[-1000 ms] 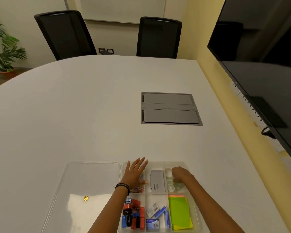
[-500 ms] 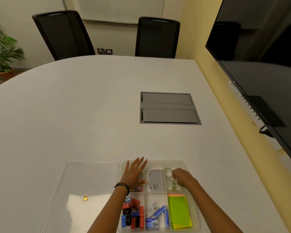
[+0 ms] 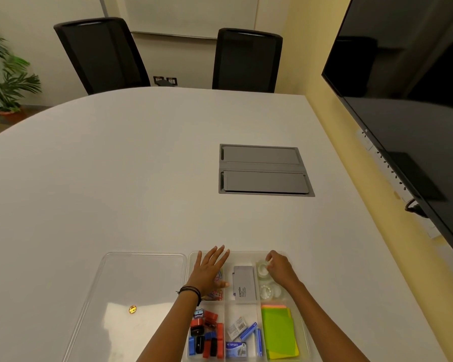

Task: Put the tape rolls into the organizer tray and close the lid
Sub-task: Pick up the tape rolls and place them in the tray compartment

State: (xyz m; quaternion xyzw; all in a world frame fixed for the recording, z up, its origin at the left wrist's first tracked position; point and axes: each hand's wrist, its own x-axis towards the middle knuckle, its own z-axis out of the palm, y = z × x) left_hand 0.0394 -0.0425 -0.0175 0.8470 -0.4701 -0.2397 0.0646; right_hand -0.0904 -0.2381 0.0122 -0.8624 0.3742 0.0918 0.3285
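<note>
The clear organizer tray [image 3: 307, 333] lies at the near edge of the white table, split into several compartments. Clear tape rolls [image 3: 268, 291] sit in its far right compartment. My right hand [image 3: 280, 270] is over that compartment, fingers curled on one tape roll [image 3: 261, 267] at the far end. My left hand [image 3: 209, 273] rests flat, fingers spread, on the far left compartment over coloured clips. The clear lid [image 3: 131, 296] lies flat on the table left of the tray, bearing a small orange sticker.
A grey case [image 3: 243, 284] fills the tray's far middle compartment. Near compartments hold red, black and blue sharpeners, staple boxes and green sticky notes [image 3: 279, 335]. A grey cable hatch [image 3: 264, 169] is set in the table. Two black chairs stand beyond; a dark screen hangs right.
My right hand has moved from the middle of the tape compartment toward its far end, onto one roll. My left hand stays flat on the tray.
</note>
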